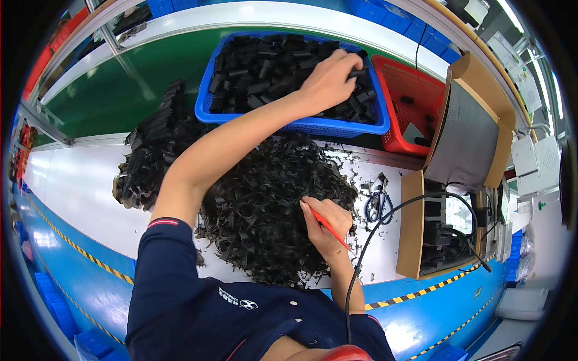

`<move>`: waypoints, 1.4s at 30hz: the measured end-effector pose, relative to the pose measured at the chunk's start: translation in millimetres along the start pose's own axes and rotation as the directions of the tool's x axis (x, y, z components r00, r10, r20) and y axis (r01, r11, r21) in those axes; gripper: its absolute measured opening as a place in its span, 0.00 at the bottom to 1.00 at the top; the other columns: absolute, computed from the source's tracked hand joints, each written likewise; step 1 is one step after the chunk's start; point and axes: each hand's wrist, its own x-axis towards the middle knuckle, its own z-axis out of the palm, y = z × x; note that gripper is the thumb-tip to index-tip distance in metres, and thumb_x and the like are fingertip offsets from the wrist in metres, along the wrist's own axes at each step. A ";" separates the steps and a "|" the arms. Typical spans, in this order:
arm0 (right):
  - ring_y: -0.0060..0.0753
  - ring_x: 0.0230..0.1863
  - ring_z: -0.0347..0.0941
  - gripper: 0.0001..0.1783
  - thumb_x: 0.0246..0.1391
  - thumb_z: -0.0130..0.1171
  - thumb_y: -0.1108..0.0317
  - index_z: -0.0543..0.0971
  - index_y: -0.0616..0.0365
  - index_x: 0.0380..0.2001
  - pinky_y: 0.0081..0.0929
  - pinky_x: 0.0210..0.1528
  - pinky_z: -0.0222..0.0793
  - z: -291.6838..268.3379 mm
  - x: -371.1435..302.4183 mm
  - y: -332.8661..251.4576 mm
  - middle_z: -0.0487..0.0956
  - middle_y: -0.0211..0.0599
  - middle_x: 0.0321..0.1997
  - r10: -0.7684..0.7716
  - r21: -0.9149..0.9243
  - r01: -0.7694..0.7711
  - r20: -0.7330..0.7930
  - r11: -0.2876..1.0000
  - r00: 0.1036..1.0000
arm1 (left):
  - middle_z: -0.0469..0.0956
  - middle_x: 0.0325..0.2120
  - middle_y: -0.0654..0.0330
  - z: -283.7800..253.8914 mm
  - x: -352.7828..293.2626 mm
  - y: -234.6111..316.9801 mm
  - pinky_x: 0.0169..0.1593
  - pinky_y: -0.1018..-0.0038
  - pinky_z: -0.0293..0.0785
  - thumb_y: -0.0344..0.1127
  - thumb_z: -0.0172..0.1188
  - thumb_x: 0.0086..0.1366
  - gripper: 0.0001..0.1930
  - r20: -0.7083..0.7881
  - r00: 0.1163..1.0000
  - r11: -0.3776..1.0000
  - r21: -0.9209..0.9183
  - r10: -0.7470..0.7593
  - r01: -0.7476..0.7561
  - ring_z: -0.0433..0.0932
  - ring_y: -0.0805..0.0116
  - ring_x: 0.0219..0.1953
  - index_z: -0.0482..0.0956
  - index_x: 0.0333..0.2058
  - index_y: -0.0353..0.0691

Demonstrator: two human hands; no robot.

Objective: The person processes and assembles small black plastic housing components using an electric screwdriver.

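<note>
My left arm stretches across to the blue basket (pixel 208 111), which is heaped with short black plastic pieces (pixel 265 69). Over the basket's right part, my left hand (pixel 334 78) has its fingers curled on a black piece (pixel 357 73), partly hidden by them. My right hand (pixel 328 225) is closed around a slim red pen-like tool (pixel 328 225); its tip is hidden. That hand rests at the right side of a big pile of curly black plastic trimmings (pixel 259 210) in front of me. Left of the pile lies a heap of black strip-like parts (pixel 159 147).
Blue-handled scissors (pixel 378 204) lie right of the trimmings on the white table (pixel 78 192). A red basket (pixel 394 135) with a few dark bits adjoins the blue one. At right stands an open cardboard box (pixel 411 225), with a black cable (pixel 385 218) looping before it.
</note>
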 end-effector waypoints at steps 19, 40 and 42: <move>0.26 0.34 0.71 0.11 0.53 0.52 0.69 0.76 0.69 0.31 0.21 0.43 0.65 -10.8 7.1 23.6 0.76 0.41 0.33 0.600 0.441 -0.448 -0.309 0.778 0.738 | 0.74 0.22 0.46 -117.7 -40.3 56.6 0.33 0.65 0.69 0.33 0.49 0.55 0.12 0.274 0.962 1.000 -0.018 0.005 0.000 0.74 0.50 0.26 0.74 0.26 0.28; 0.28 0.36 0.69 0.11 0.52 0.51 0.71 0.75 0.70 0.27 0.23 0.43 0.62 33.8 25.5 -26.5 0.76 0.43 0.35 0.220 0.053 -0.223 0.067 0.973 0.973 | 0.59 0.52 0.49 -157.9 -227.7 72.5 0.46 0.65 0.65 0.50 0.64 0.42 0.35 0.098 0.975 0.920 0.361 -0.198 0.150 0.65 0.55 0.47 0.64 0.49 0.44; 0.28 0.36 0.69 0.11 0.52 0.50 0.71 0.75 0.71 0.27 0.23 0.42 0.62 38.8 21.7 -27.4 0.76 0.43 0.34 0.306 0.229 -0.328 0.126 0.917 0.944 | 0.62 0.50 0.53 -178.9 -232.4 75.8 0.41 0.67 0.67 0.48 0.65 0.41 0.29 -0.025 0.997 0.922 0.379 -0.080 0.083 0.67 0.59 0.42 0.69 0.42 0.42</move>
